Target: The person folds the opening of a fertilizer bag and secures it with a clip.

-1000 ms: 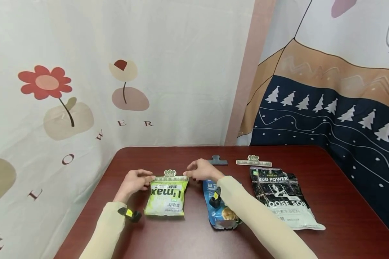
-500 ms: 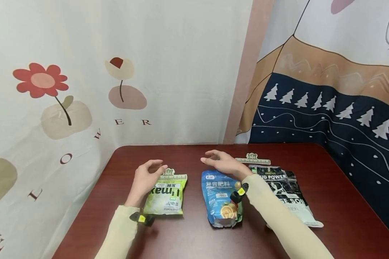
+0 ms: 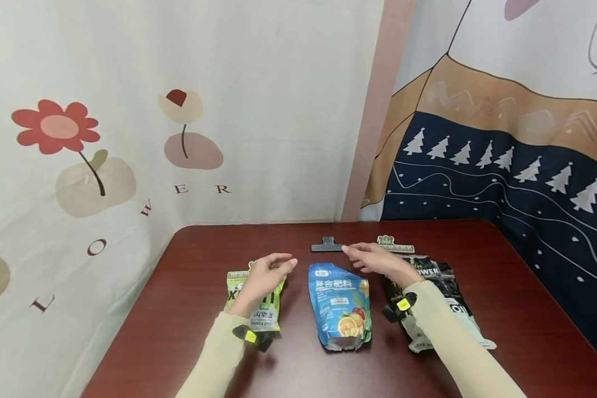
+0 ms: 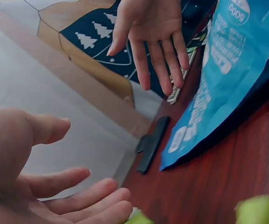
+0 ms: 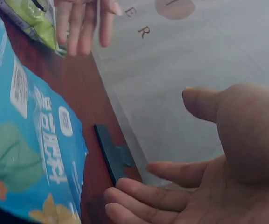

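Observation:
My left hand hovers over the green bag, its fingers loosely extended and holding nothing. A cream ruler-patterned clip sits across that bag's top edge, partly hidden by the hand. The blue bag lies flat between my hands, its top edge bare. Just behind it is a dark grey clip. My right hand is nearest this clip, fingertips by its right end; whether they touch, I cannot tell. In the right wrist view its fingers are spread and hold nothing.
At right, a black-and-white bag lies partly under my right forearm. A second cream clip lies behind it. All stand on a dark red table, with printed curtains hanging behind its far edge.
Both hands have moved right. The left has let go of the clip on the green bag; the right has left that clip's other end and passed over the blue bag to the grey clip.

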Demonstrator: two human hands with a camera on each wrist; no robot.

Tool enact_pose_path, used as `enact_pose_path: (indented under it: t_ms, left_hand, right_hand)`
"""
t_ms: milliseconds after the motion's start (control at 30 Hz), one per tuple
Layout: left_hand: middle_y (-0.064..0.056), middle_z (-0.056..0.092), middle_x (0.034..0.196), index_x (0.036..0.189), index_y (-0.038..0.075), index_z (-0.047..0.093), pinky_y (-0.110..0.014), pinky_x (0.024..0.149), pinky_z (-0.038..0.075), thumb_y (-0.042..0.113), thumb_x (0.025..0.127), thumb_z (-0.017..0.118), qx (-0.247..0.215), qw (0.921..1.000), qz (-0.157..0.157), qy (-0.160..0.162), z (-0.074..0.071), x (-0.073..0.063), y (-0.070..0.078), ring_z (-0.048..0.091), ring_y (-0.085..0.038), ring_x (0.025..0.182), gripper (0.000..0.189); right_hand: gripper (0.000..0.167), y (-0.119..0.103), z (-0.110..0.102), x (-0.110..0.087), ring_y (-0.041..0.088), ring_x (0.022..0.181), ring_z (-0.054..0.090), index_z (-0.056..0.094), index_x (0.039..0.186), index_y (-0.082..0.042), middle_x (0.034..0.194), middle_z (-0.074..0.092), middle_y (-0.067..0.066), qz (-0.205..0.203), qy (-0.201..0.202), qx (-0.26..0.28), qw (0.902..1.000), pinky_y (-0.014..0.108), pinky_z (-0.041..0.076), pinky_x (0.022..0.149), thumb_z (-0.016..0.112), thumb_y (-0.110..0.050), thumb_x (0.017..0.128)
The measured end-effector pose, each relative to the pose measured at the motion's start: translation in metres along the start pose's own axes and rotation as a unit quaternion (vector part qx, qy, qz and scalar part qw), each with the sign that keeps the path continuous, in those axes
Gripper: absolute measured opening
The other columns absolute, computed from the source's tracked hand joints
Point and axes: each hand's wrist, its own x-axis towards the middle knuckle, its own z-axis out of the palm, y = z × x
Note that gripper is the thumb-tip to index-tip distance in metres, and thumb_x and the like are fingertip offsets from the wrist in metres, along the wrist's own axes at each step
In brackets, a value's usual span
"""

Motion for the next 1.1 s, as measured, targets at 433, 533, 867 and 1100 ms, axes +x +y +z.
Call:
enact_pose_path:
  t_ms: [433,533,867,1100]
  left_hand:
    - [-0.022,0.073,0.116,0.134,-0.01,0.059,-0.035,0.081,0.063,0.027,0.101,0.066,-0.02,0.9972,-0.039,-0.06,0.031,0.01,-0.001,0.075,-0.027,0.093,0.05]
    - [-0.022,0.073,0.11,0.133,-0.013,0.056,-0.035,0.079,0.063,0.024,0.101,0.066,-0.014,0.996,-0.046,-0.075,0.034,0.011,-0.003,0.075,-0.027,0.089,0.05]
    - [-0.022,0.072,0.089,0.114,-0.013,0.064,-0.036,0.069,0.064,0.015,0.1,0.065,0.014,0.9919,-0.079,-0.099,0.043,0.013,-0.002,0.077,-0.027,0.074,0.032]
    - [-0.02,0.072,0.071,0.093,-0.009,0.065,-0.036,0.058,0.062,0.009,0.098,0.066,0.052,0.9919,-0.089,-0.075,0.053,0.015,0.0,0.074,-0.023,0.057,0.019]
  right_hand:
    - [0.07,0.02,-0.011,-0.021,0.026,0.095,0.075,0.053,0.132,0.015,0.112,0.073,0.022,0.063,0.036,-0.047,0.9963,0.037,0.063,0.082,0.066,-0.044,0.099]
    - [0.064,0.023,-0.009,-0.02,0.02,0.084,0.075,0.054,0.126,0.012,0.103,0.074,0.018,0.074,0.045,-0.064,0.9942,0.034,0.063,0.076,0.07,-0.042,0.097]
    - [0.036,0.029,-0.005,-0.016,0.018,0.07,0.073,0.072,0.099,0.007,0.087,0.075,0.014,0.06,0.046,-0.09,0.993,0.034,0.063,0.068,0.074,-0.029,0.094]
    - [0.022,0.032,0.002,-0.011,0.019,0.064,0.073,0.07,0.086,0.006,0.078,0.073,0.015,0.068,0.074,-0.064,0.9928,0.033,0.062,0.063,0.078,-0.015,0.089]
